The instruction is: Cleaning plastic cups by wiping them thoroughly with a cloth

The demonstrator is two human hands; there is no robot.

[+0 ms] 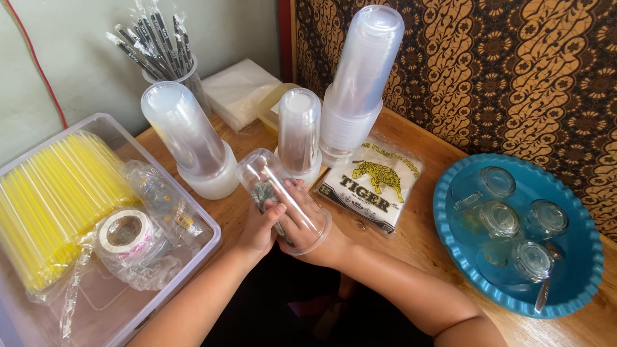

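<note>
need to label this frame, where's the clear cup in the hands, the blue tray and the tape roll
clear cup (283, 196), head view, on its side wall between the hands
blue tray (581, 241), head view, on its bare right floor
tape roll (125, 229), head view, on its white top ring

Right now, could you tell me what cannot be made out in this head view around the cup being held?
- Right hand: its fingers are inside the clear plastic cup, blurred by the wall.
- Greenish thing in the cup: too small and distorted to identify.
- Left hand: palm hidden, turned towards the cup.
- Clear storage box: near end cut off by the bottom and left edges.
</note>
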